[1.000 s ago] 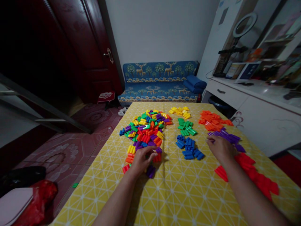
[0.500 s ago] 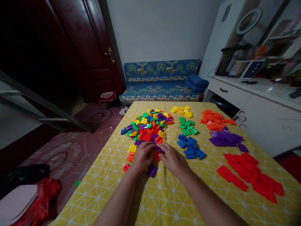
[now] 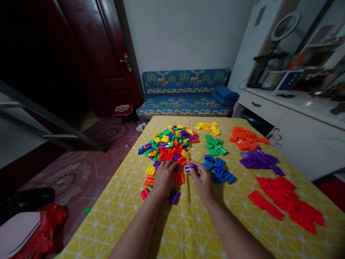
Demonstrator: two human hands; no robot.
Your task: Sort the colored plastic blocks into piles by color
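A mixed heap of small coloured plastic blocks [image 3: 168, 144] lies on the yellow patterned tablecloth [image 3: 188, 223]. My left hand [image 3: 163, 178] rests fingers-down on the heap's near edge, over purple and orange pieces. My right hand [image 3: 202, 180] pinches a purple block [image 3: 190, 167] between thumb and fingertips, just left of the blue pile [image 3: 219, 169]. Sorted piles lie to the right: yellow [image 3: 207, 126], green [image 3: 214, 145], orange [image 3: 246, 137], purple [image 3: 258, 160] and red [image 3: 287, 203]. Loose red, orange and purple blocks sit under and beside my left hand.
A blue patterned sofa [image 3: 183, 93] stands beyond the table's far edge. A white cabinet [image 3: 299, 133] with a ring light [image 3: 285, 25] runs along the right. A dark red door [image 3: 107, 54] is at the left; a red bag [image 3: 45, 230] lies on the tiled floor.
My right hand left the purple pile, crossed left to the mixed heap, and now holds a purple block lifted from it. My left hand shifted slightly forward on the heap's edge.
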